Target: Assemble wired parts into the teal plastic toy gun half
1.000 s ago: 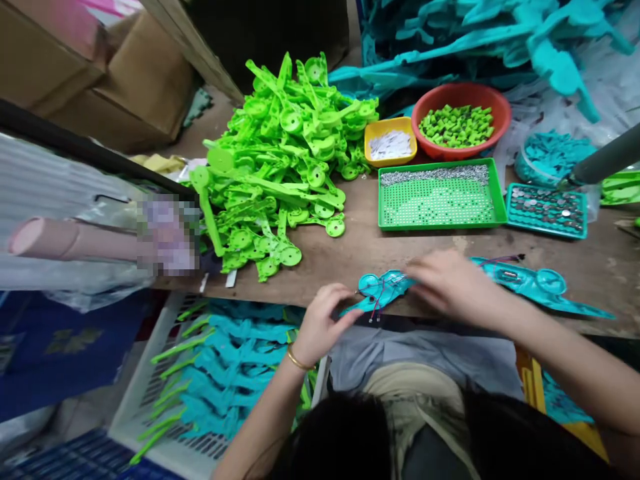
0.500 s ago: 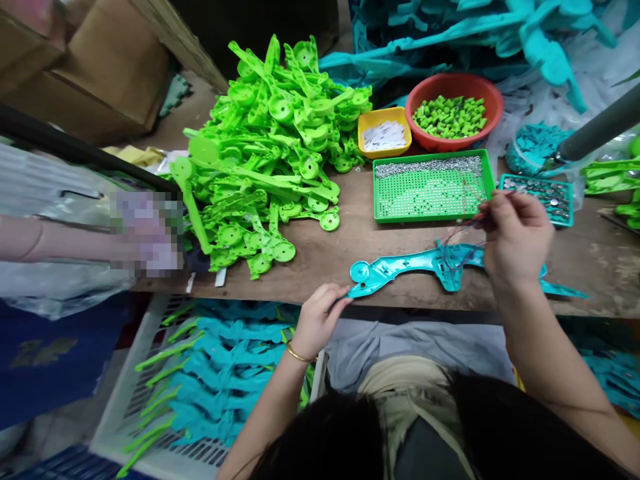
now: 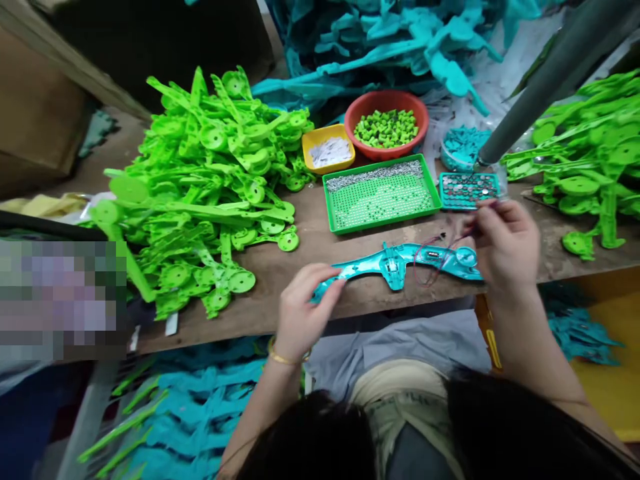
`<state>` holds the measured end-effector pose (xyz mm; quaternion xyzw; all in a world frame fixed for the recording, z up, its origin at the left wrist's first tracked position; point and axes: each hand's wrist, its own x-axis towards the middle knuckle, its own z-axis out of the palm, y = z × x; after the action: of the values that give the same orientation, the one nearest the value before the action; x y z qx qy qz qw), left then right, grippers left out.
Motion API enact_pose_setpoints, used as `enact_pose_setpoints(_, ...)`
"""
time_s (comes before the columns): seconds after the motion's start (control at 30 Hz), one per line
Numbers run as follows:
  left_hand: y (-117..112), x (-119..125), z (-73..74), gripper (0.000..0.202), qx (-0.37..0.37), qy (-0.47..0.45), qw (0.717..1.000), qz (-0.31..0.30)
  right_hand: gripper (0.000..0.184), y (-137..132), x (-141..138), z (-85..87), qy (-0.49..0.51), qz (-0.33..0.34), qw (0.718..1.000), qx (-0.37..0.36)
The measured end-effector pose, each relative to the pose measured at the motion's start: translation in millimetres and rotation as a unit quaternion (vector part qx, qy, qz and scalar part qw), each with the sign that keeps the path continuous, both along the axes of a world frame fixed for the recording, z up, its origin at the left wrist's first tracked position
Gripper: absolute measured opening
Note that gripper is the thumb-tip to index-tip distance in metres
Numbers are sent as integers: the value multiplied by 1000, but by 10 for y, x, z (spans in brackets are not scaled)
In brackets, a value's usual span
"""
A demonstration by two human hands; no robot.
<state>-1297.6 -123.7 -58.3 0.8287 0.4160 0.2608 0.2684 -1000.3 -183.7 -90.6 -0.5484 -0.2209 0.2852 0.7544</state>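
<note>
A long blue plastic toy-bow half lies hollow side up along the table's near edge. My left hand grips its left end between thumb and fingers. Thin red and dark wires loop over the right part of the piece, near a small dark component set in it. My right hand is raised above the right end, thumb and fingers pinched on the wires. The tips of the wires in that pinch are too small to make out.
Green plastic parts heap at left, more at right. Behind the piece stand a green tray of screws, a teal tray of metal discs, a yellow dish and a red bowl. A grey pole slants at right.
The view has swung to the right. The blue piece now shows its right end with a round part and dark component. My right hand still pinches the wires; my left still holds the left end.
</note>
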Motion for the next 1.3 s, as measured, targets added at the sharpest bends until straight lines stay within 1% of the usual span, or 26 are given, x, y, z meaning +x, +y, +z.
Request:
enact_pose_setpoints(0.07, 2, 433, 2, 12, -62, -67, 994, -57, 21, 18, -219, -58, 7, 73, 997, -18)
enact_pose_setpoints(0.1, 5, 623, -14, 19, -91, -102, 989, -63, 21, 18, -301, -73, 12, 107, 994, -27)
enact_pose_setpoints(0.17, 21, 917, -58, 41, -168, -175, 969, -45, 21, 2, -415, -71, 26, 162, 986, -38)
enact_pose_setpoints(0.23, 53, 1084, -96, 50, -275, -244, 930, -24, 22, -19, -474, -47, 32, 207, 977, -48)
enact_pose_setpoints(0.3, 103, 1135, -116, 39, -382, -284, 879, -17, 24, -34, -456, -32, 20, 241, 968, -63)
enact_pose_setpoints(0.37, 171, 1104, -122, 28, -436, -305, 847, 6, 27, -45, -316, -53, -9, 260, 962, -81)
enact_pose_setpoints(0.43, 252, 1028, -123, 26, -438, -337, 832, 57, 29, -65, -39, -110, -43, 234, 966, -98)
enact_pose_setpoints(0.47, 290, 987, -125, 26, -428, -360, 825, 84, 29, -81, 133, -143, -61, 195, 973, -107)
enact_pose_setpoints(0.53, 342, 925, -132, 27, -407, -407, 808, 125, 30, -124, 453, -188, -125, 69, 978, -149)
enact_pose_setpoints(0.57, 348, 914, -139, 26, -395, -426, 802, 136, 34, -150, 558, -188, -186, -7, 966, -180)
enact_pose_setpoints(0.6, 339, 919, -150, 25, -382, -440, 800, 142, 40, -174, 600, -171, -265, -79, 938, -209)
enact_pose_setpoints(0.67, 272, 977, -184, 22, -351, -452, 807, 145, 49, -205, 464, -92, -410, -161, 868, -230)
enact_pose_setpoints(0.7, 219, 1024, -208, 21, -334, -452, 814, 143, 48, -204, 293, -43, -451, -158, 851, -219)
enact_pose_setpoints(0.73, 159, 1076, -235, 19, -314, -450, 824, 140, 39, -188, 74, 0, -455, -102, 863, -197)
enact_pose_setpoints(0.77, 94, 1126, -266, 18, -291, -446, 835, 137, 32, -157, -171, 32, -430, -15, 886, -175)
enact_pose_setpoints(0.83, -30, 1197, -329, 15, -229, -428, 863, 139, 36, -63, -640, 51, -289, 151, 936, -131)
enact_pose_setpoints(0.87, -86, 1210, -358, 14, -192, -408, 881, 141, 40, -10, -826, 43, -200, 208, 951, -110)
enact_pose_setpoints(0.9, -136, 1206, -381, 13, -149, -380, 901, 144, 43, 40, -963, 28, -115, 242, 959, -90)
enact_pose_setpoints(0.97, -218, 1153, -404, 13, -47, -291, 945, 142, 42, 124, -1084, 0, 30, 254, 965, -63)
enact_pose_setpoints(1.03, -269, 1061, -393, 14, 57, -182, 976, 102, 36, 180, -1035, -7, 134, 233, 961, -57)
enact_pose_setpoints(1.07, -279, 1009, -378, 17, 91, -141, 983, 67, 36, 197, -972, -1, 170, 219, 959, -59)
enact_pose_setpoints(1.13, -260, 905, -340, 28, 95, -129, 987, 11, 36, 206, -830, 16, 184, 208, 958, -69)
enact_pose_setpoints(1.17, -231, 857, -321, 34, 69, -155, 986, -1, 36, 199, -768, 24, 159, 222, 959, -78)
enact_pose_setpoints(1.2, -194, 814, -306, 38, 29, -186, 982, -10, 35, 184, -721, 27, 117, 260, 954, -92)
enact_pose_setpoints(1.23, -152, 777, -296, 36, -20, -211, 977, -21, 34, 165, -689, 27, 67, 322, 938, -111)
enact_pose_setpoints(1.3, -77, 721, -286, 23, -110, -225, 966, -60, 37, 120, -663, 15, -24, 462, 874, -149)
